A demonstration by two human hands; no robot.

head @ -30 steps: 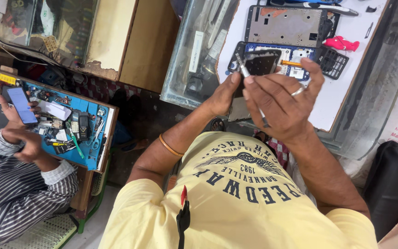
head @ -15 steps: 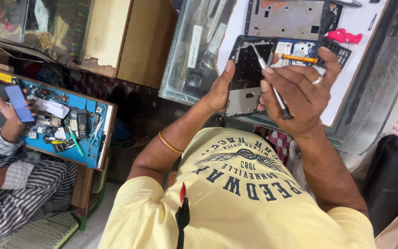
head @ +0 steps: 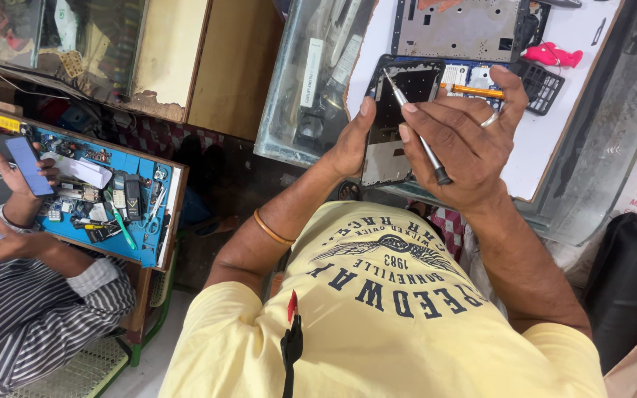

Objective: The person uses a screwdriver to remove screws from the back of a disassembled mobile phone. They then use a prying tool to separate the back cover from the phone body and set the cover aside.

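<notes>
Holding a dark phone frame [head: 396, 121] upright over the near edge of a white work board [head: 591, 88], the person's left hand [head: 352, 140] clamps its left side, thumb along the edge. The frame's long axis runs from the near edge of the board toward its far edge, the top end pointing away from the person. The right hand [head: 462, 140] is closed around a slim metal screwdriver [head: 414, 125], whose long axis slants, its tip pointing up and left onto the upper part of the frame and its dark butt end pointing down toward the wrist. The hands are close together, both on the frame.

Much of the frame's right side is hidden behind the right hand's fingers, and its inner detail is hard to make out. A grey metal phone plate [head: 458, 29] near the board's far edge is cut off by the picture's top.

At the left, a blue tray [head: 141, 166] holds small tools and phone parts; another person's hand [head: 16, 173] holds a phone [head: 27, 166] above it.
</notes>
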